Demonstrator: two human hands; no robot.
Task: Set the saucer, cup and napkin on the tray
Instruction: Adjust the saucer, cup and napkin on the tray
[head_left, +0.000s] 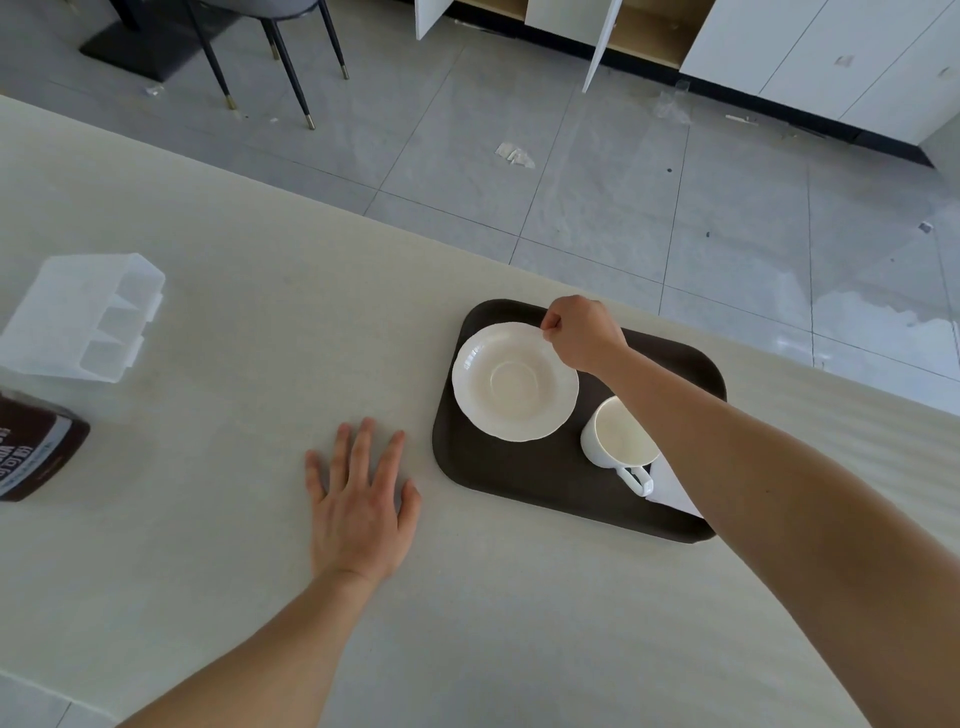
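Note:
A dark brown tray (524, 486) lies on the pale table near its far edge. On the tray's left part sits a cream saucer (514, 382) with a scalloped rim. My right hand (582, 332) pinches the saucer's far right rim, fingers closed on it. A white cup (618, 434) stands upright on the tray to the right of the saucer, its handle pointing toward me. A white napkin (670, 488) lies at the tray's right side, mostly hidden under my right forearm. My left hand (361, 499) rests flat on the table left of the tray, fingers spread, holding nothing.
A clear plastic divided box (83, 317) sits at the table's left. A dark brown packet (31, 447) lies near it at the left edge. Beyond the table's far edge is tiled floor, with a stool (270, 57) and white cabinets (810, 57) behind.

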